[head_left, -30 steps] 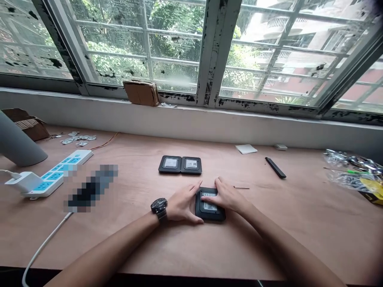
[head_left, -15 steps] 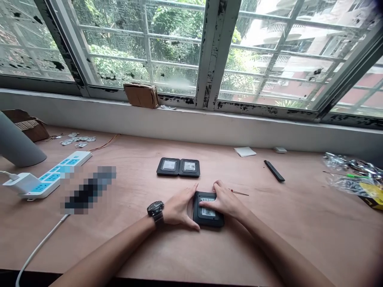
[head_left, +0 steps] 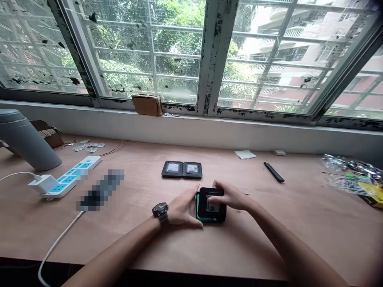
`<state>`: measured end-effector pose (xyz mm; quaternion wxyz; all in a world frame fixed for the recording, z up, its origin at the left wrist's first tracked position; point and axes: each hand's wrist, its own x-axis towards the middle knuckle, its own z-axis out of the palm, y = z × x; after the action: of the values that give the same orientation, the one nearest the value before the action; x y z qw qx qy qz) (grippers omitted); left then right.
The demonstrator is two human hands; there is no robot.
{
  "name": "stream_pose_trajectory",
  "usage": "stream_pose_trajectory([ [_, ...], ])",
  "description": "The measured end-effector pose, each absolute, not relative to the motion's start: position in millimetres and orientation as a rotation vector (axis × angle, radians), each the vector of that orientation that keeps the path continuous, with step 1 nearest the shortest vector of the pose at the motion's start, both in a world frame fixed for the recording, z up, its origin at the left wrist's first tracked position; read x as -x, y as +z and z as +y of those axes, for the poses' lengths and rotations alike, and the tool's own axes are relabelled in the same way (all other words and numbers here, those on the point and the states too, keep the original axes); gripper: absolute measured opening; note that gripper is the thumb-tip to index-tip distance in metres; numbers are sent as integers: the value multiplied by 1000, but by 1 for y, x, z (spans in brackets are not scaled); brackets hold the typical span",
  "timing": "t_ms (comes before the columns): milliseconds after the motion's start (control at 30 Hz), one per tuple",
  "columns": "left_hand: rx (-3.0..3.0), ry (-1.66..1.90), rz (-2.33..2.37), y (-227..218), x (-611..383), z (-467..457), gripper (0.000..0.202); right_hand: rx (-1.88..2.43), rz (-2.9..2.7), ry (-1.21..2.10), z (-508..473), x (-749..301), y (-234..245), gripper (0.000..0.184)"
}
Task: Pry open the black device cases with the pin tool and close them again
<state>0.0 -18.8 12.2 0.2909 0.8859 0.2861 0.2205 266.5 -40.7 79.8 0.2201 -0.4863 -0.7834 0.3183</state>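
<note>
A black square device case point(head_left: 196, 211) rests on the table in front of me, with green showing inside along its left and bottom edges. Its black labelled cover point(head_left: 220, 215) is raised and shifted right of the base. My left hand point(head_left: 185, 209), wearing a black watch, braces the base's left side, thumb at the near corner and fingers at the far one. The cover is gripped by my right hand point(head_left: 229, 196), its thumb across the label and its fingers over the far edge. Farther back, two similar black labelled cases point(head_left: 182, 170) lie side by side.
A white power strip point(head_left: 72, 177) with a plugged-in adapter and a grey cylinder point(head_left: 32, 139) stand at left. A black bar point(head_left: 273, 172) lies at right, near plastic bags point(head_left: 348, 185) of parts. A thin tool point(head_left: 247, 194) is mostly hidden behind my right hand.
The cover has come up off the base and moved right in my right hand, exposing green inside. My left hand stays at the case's left side. The view has shifted slightly.
</note>
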Motion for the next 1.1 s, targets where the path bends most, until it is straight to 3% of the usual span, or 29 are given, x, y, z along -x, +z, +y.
stream_pose_trajectory([
  [200,-2562,587,1361,6,71,-77,127,1294,-2193,819,-39,-294,107,31],
  [400,-2647,530,1513,19,98,-94,104,966,-2560,-46,-36,-300,97,10],
  [533,-2531,449,1397,24,92,-74,111,849,-2577,-378,-47,-313,68,28],
  [733,-2371,418,1222,22,83,-47,115,979,-2496,-350,-70,-348,18,26],
  [933,-2367,388,1122,28,50,-29,117,1099,-2439,-210,-76,-355,8,19],
  [1100,-2529,341,1045,23,37,-19,127,1200,-2365,80,-83,-357,8,32],
])
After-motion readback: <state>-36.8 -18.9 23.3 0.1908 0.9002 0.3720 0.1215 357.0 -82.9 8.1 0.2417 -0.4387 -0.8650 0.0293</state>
